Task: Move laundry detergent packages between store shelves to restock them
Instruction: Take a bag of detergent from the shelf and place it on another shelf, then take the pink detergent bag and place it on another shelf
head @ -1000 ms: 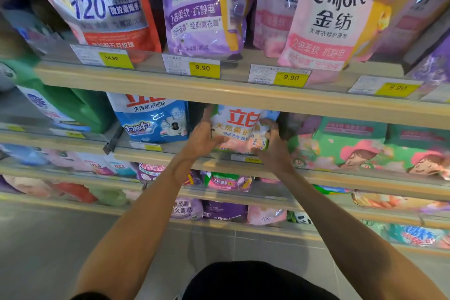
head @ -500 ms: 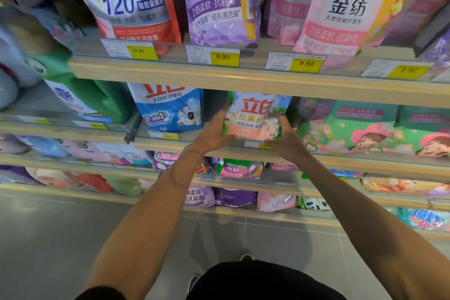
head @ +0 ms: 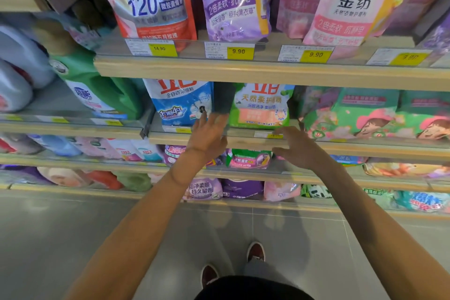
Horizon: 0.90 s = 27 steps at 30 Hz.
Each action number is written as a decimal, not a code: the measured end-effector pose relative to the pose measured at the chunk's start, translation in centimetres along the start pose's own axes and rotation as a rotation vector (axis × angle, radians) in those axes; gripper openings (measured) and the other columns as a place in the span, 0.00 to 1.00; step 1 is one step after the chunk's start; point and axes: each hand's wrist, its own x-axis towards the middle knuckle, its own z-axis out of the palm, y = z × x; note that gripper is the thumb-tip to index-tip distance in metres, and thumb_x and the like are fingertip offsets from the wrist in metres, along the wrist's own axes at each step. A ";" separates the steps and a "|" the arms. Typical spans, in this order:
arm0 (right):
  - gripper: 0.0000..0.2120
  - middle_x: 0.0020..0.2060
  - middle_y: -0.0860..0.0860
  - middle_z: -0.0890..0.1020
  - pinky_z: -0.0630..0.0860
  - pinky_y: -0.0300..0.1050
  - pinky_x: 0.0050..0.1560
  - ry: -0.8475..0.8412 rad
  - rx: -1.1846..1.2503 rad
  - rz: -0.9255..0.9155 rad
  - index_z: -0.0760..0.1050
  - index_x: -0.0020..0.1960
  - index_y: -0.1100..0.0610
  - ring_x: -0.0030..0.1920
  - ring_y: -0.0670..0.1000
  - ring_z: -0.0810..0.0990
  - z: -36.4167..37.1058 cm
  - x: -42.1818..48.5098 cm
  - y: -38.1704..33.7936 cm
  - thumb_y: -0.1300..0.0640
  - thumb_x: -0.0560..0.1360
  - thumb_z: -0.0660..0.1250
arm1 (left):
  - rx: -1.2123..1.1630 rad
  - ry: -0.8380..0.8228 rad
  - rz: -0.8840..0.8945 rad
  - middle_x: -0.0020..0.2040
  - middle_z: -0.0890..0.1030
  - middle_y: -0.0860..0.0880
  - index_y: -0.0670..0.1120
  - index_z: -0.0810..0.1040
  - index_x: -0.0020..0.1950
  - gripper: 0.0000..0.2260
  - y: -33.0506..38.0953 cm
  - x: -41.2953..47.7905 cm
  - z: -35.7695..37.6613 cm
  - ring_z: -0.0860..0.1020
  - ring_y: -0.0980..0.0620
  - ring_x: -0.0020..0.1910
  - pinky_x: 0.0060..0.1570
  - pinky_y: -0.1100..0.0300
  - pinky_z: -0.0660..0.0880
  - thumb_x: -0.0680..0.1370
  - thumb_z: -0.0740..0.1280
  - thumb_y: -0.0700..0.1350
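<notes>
Green pouch [head: 260, 107] is in neither of my hands. Left hand [head: 209, 135]: fingers straight and spread, palm toward the shelving, holding nothing. The tips are up at the dark gap left of the pouch, overlapping the lower right corner of the blue bag [head: 180, 105]. Contact with either one: cannot tell. Right hand [head: 298, 147]: fingers spread, slightly bent, holding nothing. The tips are just under the pouch's lower right corner, in front of the shelf [head: 243, 142] lip, beside a yellow price tag [head: 270, 134]. Touching the lip or not: cannot tell.

Pouch stands upright on that shelf, base on the board, long axis vertical. Printed front faces me, red logo at the top, text upright. Its top edge is hidden behind the top shelf [head: 267, 73]. Blue bag stands upright to its left, dark gap between them. Pink-hat packs [head: 365, 119] stand close on its right.

Top shelf carries a red pouch [head: 151, 0], a purple Comfort pouch [head: 231, 0] and a pink Comfort pouch [head: 348, 2], with tags reading 14.90 and 9.90 under them. Green jug [head: 97, 87] sits far left at the pouch's level. Lower shelves hold more bags, blurred. Grey floor [head: 73, 238] below, my shoes [head: 255, 251] on it.
</notes>
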 end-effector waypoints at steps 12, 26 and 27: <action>0.27 0.79 0.56 0.57 0.63 0.55 0.73 0.000 -0.478 -0.066 0.66 0.74 0.56 0.78 0.58 0.57 0.8 -5.0 -8.6 0.44 0.80 0.63 | 0.401 -0.019 -0.154 0.74 0.67 0.41 0.48 0.64 0.76 0.25 -1.6 -9.0 -6.4 0.61 0.35 0.76 0.72 0.37 0.61 0.81 0.61 0.56; 0.29 0.77 0.55 0.60 0.62 0.57 0.74 -0.012 -0.505 -0.314 0.57 0.79 0.50 0.77 0.58 0.59 1.3 -5.7 -22.5 0.44 0.81 0.60 | 0.386 0.114 -0.417 0.72 0.71 0.45 0.50 0.66 0.75 0.25 -9.8 -20.3 -12.4 0.67 0.41 0.72 0.69 0.44 0.67 0.81 0.60 0.58; 0.29 0.77 0.55 0.61 0.62 0.57 0.74 -0.009 -0.512 -0.338 0.57 0.79 0.51 0.76 0.58 0.60 1.4 -5.7 -23.7 0.44 0.81 0.61 | 0.379 0.128 -0.443 0.72 0.71 0.45 0.50 0.66 0.75 0.25 -10.7 -21.1 -12.8 0.68 0.41 0.72 0.68 0.44 0.68 0.80 0.60 0.59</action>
